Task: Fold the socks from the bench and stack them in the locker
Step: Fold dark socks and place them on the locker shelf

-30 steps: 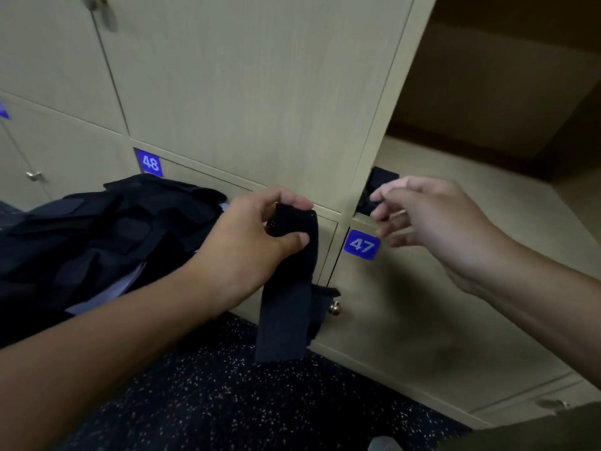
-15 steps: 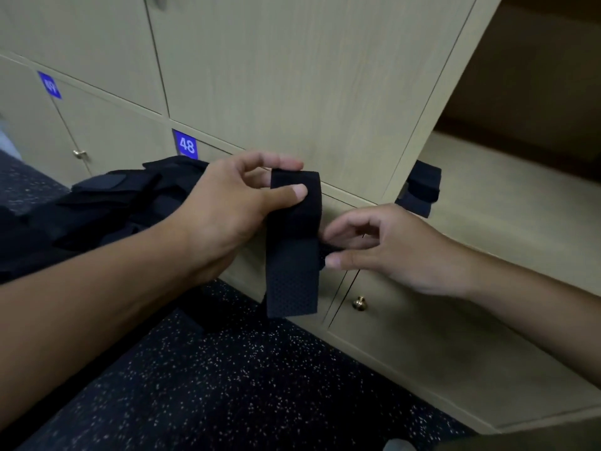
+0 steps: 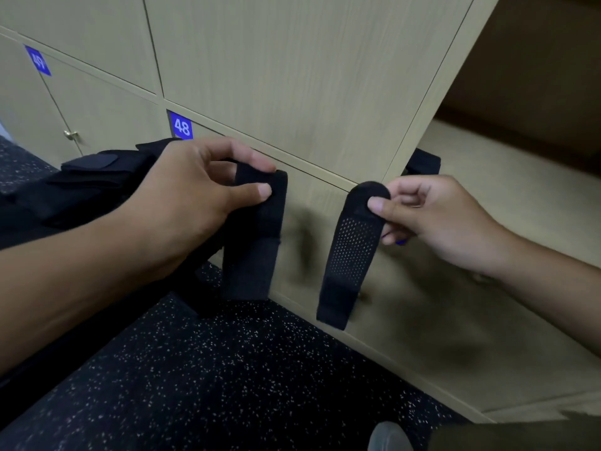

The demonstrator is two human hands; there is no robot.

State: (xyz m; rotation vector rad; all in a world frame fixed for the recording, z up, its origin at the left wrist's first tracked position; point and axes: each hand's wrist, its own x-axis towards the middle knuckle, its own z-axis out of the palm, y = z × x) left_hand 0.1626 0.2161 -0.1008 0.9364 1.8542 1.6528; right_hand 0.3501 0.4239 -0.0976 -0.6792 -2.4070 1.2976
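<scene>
Meanwhile, hands dangle two socks beside dark clothes.

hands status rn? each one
Left hand: grips a black sock by its top.
Right hand: pinches a second black sock, dotted sole showing.

Pale wooden cabinet doors with blue number plates above dark speckled floor.
</scene>
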